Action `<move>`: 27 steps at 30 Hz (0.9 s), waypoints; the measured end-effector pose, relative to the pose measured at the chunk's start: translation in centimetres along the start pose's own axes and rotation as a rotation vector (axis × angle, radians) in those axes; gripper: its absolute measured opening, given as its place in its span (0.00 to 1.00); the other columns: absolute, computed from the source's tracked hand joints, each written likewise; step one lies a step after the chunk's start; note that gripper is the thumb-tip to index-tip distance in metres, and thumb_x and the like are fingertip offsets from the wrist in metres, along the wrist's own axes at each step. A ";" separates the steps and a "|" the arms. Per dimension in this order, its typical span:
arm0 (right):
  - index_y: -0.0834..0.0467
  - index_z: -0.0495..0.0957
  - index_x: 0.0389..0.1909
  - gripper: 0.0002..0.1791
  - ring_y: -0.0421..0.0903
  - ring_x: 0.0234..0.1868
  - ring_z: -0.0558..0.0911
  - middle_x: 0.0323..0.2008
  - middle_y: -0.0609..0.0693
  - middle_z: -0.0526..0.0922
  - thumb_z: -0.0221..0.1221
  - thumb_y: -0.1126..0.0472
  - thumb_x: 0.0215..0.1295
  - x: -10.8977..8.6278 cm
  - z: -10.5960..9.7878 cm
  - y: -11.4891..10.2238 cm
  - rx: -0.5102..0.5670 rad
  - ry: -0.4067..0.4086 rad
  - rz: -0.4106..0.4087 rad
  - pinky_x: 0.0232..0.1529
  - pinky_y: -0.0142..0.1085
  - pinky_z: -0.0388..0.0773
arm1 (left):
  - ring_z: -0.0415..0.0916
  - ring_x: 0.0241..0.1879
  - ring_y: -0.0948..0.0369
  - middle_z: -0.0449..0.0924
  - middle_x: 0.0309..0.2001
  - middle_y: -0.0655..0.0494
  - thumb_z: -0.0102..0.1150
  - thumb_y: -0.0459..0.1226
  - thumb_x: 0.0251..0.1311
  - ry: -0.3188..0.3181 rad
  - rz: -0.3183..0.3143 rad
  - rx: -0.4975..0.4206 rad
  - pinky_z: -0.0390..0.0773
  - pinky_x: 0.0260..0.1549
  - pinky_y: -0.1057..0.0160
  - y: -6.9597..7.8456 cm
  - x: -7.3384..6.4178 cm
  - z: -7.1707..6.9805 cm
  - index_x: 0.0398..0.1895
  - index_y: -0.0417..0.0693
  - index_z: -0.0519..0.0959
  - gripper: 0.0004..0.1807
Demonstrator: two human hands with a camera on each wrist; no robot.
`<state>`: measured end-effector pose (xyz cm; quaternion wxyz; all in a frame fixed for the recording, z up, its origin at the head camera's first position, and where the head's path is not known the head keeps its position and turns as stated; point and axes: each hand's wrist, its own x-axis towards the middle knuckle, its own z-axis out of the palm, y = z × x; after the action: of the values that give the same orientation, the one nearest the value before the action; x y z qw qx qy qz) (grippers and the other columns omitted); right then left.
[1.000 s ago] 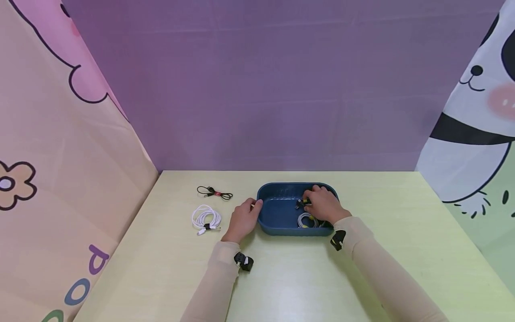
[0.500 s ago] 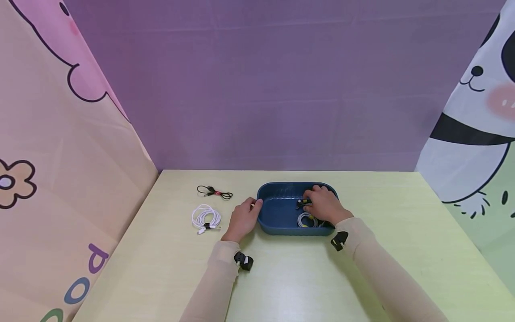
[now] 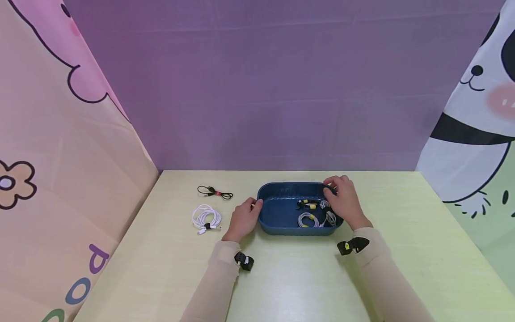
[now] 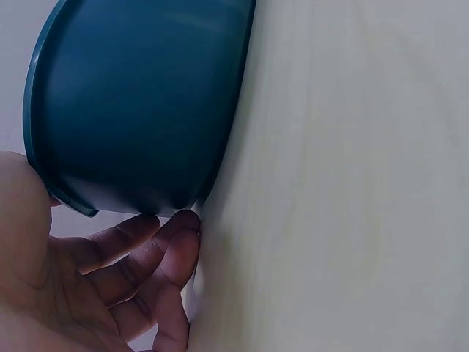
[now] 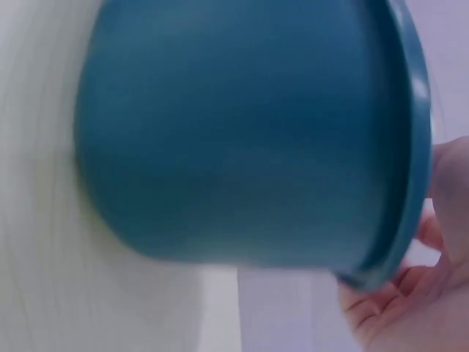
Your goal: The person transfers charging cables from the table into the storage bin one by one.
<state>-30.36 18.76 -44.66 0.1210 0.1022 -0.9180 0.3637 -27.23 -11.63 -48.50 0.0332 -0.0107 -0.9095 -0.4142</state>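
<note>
A blue plastic bin (image 3: 277, 231) stands on the table in the head view. My left hand (image 3: 242, 219) grips its left end; in the left wrist view the thumb hooks the rim and curled fingers (image 4: 121, 242) touch the outer wall. At the far right corner, my right hand (image 3: 345, 201) holds the rim, thumb inside; the right wrist view is blurred, with the right fingers (image 5: 388, 297) close to the rim. Inside the bin's right half lie a black cable (image 3: 302, 204) with yellow ties, a grey-white coiled cable (image 3: 308, 220) and another grey cable (image 3: 330, 218), partly beside the right hand.
Left of the bin, a white coiled cable (image 3: 206, 217) with a black tie lies on the pale table (image 3: 281, 277). Behind it is a thin black cable (image 3: 215, 192) with a red tie. A purple backdrop (image 3: 257, 89) rises at the table's far edge.
My right hand has lifted off the cables in the bin and shifted right to the rim, uncovering them. The left hand stays at the left end.
</note>
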 end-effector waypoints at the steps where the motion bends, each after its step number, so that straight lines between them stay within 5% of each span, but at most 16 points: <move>1: 0.64 0.77 0.57 0.15 0.57 0.46 0.72 0.45 0.62 0.73 0.56 0.62 0.74 -0.1 -0.2 0.3 0.018 0.011 0.031 0.44 0.46 0.70 | 0.78 0.35 0.55 0.84 0.38 0.50 0.43 0.54 0.77 0.000 -0.001 -0.001 0.75 0.38 0.57 -0.1 0.0 0.0 0.51 0.46 0.81 0.24; 13: 0.66 0.70 0.57 0.23 0.53 0.49 0.71 0.49 0.59 0.73 0.49 0.49 0.80 -0.9 0.3 3.7 0.277 -0.142 0.343 0.46 0.39 0.68 | 0.79 0.39 0.53 0.85 0.41 0.49 0.43 0.55 0.77 0.002 -0.015 -0.006 0.77 0.42 0.53 -0.3 -0.4 0.0 0.52 0.46 0.81 0.25; 27: 0.56 0.75 0.34 0.28 0.41 0.37 0.71 0.26 0.39 0.70 0.53 0.33 0.72 -1.4 0.2 6.4 0.454 -0.211 0.401 0.42 0.34 0.67 | 0.78 0.37 0.55 0.84 0.39 0.51 0.43 0.55 0.77 -0.003 0.010 -0.021 0.75 0.40 0.56 -0.3 0.0 0.1 0.51 0.47 0.81 0.24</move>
<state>-30.84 23.35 -49.35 -0.0748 -0.0191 -0.8226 0.5633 -27.22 -11.78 -48.79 0.0338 -0.0160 -0.9051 -0.4234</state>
